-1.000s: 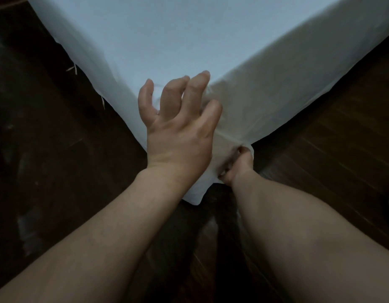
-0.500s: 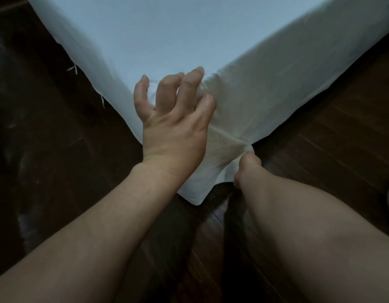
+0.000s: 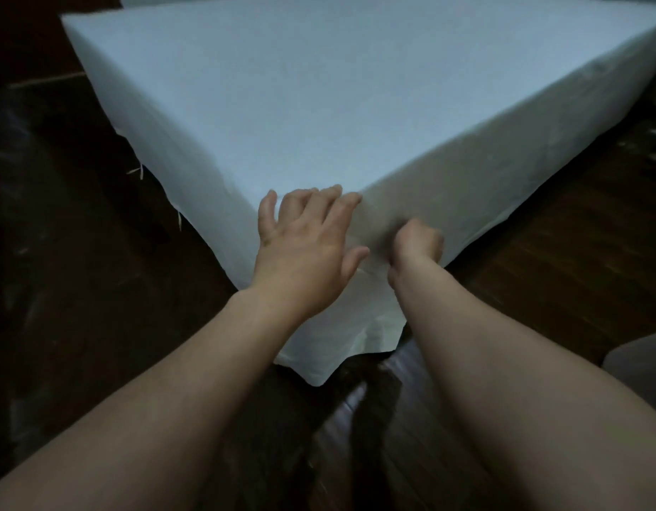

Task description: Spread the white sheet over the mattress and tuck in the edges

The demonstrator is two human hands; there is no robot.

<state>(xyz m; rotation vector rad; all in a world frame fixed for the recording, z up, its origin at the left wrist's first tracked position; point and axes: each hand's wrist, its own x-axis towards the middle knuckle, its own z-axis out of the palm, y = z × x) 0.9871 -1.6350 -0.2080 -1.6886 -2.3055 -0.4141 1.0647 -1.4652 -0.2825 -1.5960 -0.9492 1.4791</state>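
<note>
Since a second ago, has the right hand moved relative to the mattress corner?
Yes. The right hand has risen from the hem of the white sheet up the side face, closer to the mattress corner.

I cannot see the fingers of the right hand (image 3: pixel 417 240); they are blurred against the sheet (image 3: pixel 319 105). The sheet covers the mattress fully. Its far right corner is cut by the frame edge. Right of the sheet, a grey thing (image 3: pixel 640 359) is cut too.
</note>
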